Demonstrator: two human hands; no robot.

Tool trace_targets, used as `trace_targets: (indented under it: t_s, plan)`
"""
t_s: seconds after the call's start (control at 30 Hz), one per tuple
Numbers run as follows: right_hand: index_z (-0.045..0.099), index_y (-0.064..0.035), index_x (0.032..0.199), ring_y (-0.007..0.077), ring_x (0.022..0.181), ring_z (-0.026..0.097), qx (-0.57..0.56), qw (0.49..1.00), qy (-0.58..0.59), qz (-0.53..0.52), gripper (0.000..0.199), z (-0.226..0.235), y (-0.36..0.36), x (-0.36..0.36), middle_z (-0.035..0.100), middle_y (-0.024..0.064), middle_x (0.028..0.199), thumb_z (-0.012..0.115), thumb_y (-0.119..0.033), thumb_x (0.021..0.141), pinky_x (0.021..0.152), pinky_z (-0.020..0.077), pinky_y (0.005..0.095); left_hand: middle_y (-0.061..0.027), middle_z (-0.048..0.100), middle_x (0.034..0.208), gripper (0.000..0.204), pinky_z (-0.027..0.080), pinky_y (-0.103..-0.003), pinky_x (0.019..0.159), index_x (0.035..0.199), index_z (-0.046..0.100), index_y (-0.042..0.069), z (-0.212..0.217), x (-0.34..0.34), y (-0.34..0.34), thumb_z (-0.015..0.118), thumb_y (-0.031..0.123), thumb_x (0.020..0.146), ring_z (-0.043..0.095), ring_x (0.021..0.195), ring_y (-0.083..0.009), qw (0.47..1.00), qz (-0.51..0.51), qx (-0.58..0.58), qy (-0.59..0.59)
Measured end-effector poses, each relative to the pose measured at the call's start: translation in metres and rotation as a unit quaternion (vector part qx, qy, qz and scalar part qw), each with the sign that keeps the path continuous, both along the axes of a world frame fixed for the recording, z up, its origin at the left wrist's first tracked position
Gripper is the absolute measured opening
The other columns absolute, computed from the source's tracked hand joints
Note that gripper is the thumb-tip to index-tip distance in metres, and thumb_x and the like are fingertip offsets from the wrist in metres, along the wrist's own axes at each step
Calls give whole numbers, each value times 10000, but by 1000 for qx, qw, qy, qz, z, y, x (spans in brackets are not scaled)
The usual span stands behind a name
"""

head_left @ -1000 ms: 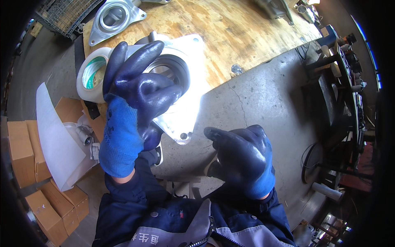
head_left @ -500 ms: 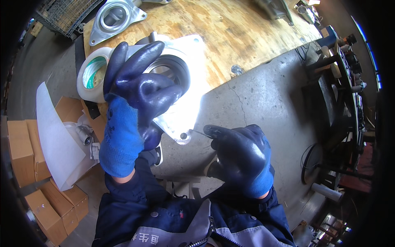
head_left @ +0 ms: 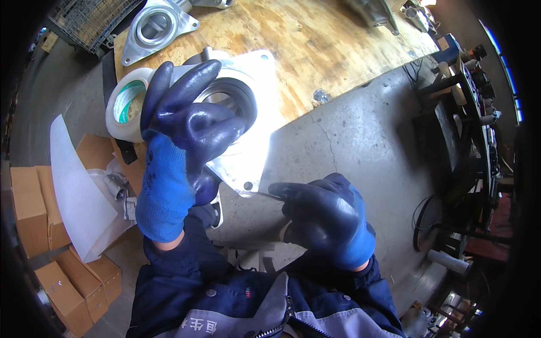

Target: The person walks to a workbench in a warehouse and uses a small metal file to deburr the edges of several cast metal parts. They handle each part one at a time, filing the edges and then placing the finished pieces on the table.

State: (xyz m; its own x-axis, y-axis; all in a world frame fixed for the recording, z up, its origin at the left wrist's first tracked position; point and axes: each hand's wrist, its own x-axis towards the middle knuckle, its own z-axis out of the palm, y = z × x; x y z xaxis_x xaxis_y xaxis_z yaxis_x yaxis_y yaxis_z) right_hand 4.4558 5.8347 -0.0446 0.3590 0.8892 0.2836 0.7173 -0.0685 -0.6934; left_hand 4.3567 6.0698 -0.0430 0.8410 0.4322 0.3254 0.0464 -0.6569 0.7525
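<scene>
Flange [head_left: 252, 160], silver triangular metal, seems heavy, rigid: hold by its bore [head_left: 249, 101]; left grip [head_left: 194, 121] clasps it, right grip [head_left: 321, 211] clenches thin dark tool [head_left: 268, 195]

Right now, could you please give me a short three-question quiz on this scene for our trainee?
1. Which hand holds the metal flange?
2. True or false: the tape roll lies left of that flange in the picture.
3. The thin dark tool in the right hand points toward:
A the wire basket
B the flange's lower corner
C the cardboard boxes

Key: 1. The left hand. 2. True. 3. B.
</scene>
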Motion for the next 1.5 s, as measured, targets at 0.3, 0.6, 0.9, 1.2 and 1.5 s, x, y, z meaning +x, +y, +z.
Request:
trace_targets:
  t_s: [0.3,0.6,0.9,1.2,1.5]
  plan:
    - [655,23,1261,93,665,625,146,856,425,-257,289,-14,-7,13,748,110,871,578,-168,1058,606,509,234,-188,555,1386,607,430,-465,1121,1231,707,141,-28,57,-31,947,215,679,533,1283,-390,936,201,271,-105]
    - [626,33,1296,124,687,665,169,776,593,-136,330,-49,-8,19,753,120,910,542,-201,1078,612,503,243,-157,675,1122,622,551,-416,954,1345,673,64,6,32,-30,798,-21,742,649,1023,-342,933,32,357,-22]
    - [599,0,1357,108,891,666,234,876,421,-19,369,-61,26,-21,727,131,1189,601,-253,1089,729,529,247,-146,691,1077,706,476,-517,936,1487,534,102,-10,-23,-55,788,179,834,652,1026,-349,912,50,404,54]
    - [659,2,1300,85,880,622,246,852,442,-133,307,-57,36,-18,681,29,1012,665,-181,1054,776,539,265,-225,674,1251,542,554,-415,973,1413,558,-16,13,-20,-10,741,136,926,688,1119,-340,950,143,235,-151]
    - [672,16,1282,99,876,639,262,838,459,-136,327,-69,35,-9,692,50,1041,682,-207,1043,759,556,274,-196,605,1375,821,518,-380,1071,1513,435,38,23,3,56,854,146,816,598,1266,-269,993,-85,48,61]
